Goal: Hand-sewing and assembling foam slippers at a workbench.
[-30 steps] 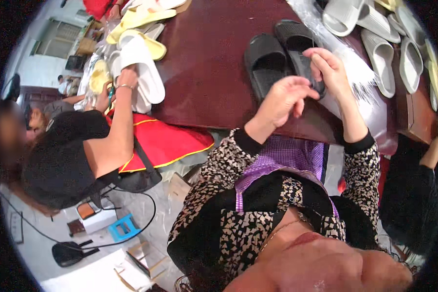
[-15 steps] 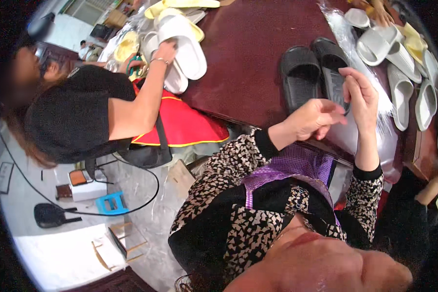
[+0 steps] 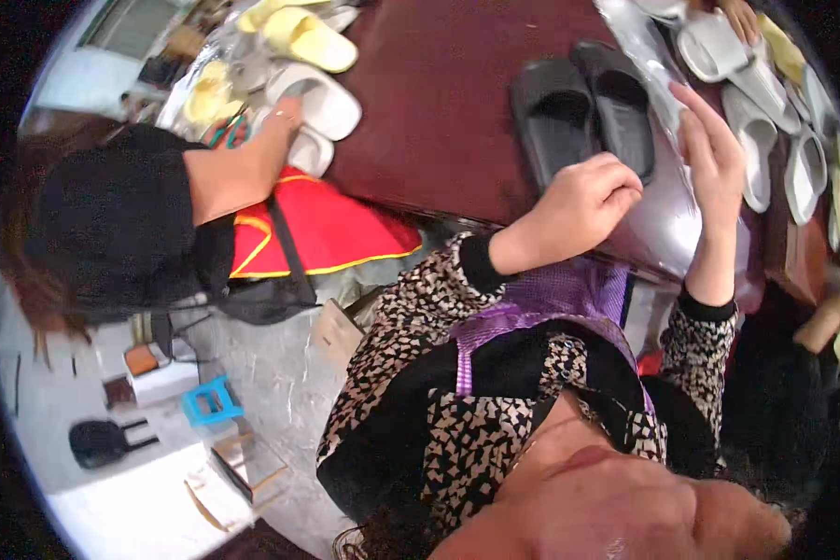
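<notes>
A pair of black slide sandals lies on the dark red table (image 3: 439, 121) before me: a left black slide (image 3: 553, 103) and a right black slide (image 3: 621, 98), toes away from me. My left hand (image 3: 579, 207) hovers at the table's near edge, by the heel of the left slide. Its fingers are curled in and closed; whatever may be inside them is hidden. To the right of the slides, my right hand (image 3: 714, 168) is raised over clear plastic wrap (image 3: 667, 219). Its fingers stretch out and apart, with nothing in them.
Grey slides (image 3: 751, 140) and yellow ones crowd the right side, where another person's hand (image 3: 742, 19) reaches in. At the left, a co-worker in black holds a white slide (image 3: 331, 107) beside a yellow slide (image 3: 310, 37) and green-handled scissors (image 3: 231, 131). A blue stool (image 3: 213, 401) stands behind.
My left hand's fingers have curled closed, and my right hand has moved slightly right, away from the slides. The co-worker's white slide has been lowered. The whole view has shifted a little.
</notes>
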Tool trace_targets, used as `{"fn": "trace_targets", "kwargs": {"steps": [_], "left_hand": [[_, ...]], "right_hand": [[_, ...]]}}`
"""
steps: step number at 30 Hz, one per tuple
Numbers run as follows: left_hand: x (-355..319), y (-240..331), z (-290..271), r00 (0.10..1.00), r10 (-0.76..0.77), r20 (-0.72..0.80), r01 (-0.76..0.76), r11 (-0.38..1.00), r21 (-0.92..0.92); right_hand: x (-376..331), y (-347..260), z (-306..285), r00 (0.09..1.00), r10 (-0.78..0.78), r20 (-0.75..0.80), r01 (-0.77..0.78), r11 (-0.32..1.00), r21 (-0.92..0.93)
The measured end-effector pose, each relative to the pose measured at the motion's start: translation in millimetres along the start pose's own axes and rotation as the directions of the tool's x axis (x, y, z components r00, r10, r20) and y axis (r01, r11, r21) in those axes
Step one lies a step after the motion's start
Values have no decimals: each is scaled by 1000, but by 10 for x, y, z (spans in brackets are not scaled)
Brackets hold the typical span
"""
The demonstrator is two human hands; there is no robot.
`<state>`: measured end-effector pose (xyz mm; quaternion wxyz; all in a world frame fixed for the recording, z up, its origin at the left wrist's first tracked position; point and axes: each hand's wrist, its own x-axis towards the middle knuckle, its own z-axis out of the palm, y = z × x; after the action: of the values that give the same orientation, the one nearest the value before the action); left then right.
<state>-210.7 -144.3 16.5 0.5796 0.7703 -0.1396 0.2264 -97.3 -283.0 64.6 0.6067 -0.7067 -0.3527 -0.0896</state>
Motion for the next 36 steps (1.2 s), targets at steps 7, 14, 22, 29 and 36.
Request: {"fn": "trace_targets", "kwargs": {"steps": [7,14,22,29,36], "left_hand": [[15,-150,73,959,279,43,-273,874,401],[-5,-498,62,994,100,53,-113,882,458],[71,-709,6,996,92,24,-91,865,493],[317,-1056,-44,989,145,23,-130,795,593],[434,-1079,75,990,124,-62,-54,759,649]], "right_hand": [[-134,523,-54,986,154,68,-132,957,-259],[-236,973,50,985,129,111,-56,863,-502],[-141,1115,47,974,186,128,-58,754,-654],[186,1385,215,988,36,149,82,695,-715],[248,1391,317,980,82,180,78,675,-734]]}}
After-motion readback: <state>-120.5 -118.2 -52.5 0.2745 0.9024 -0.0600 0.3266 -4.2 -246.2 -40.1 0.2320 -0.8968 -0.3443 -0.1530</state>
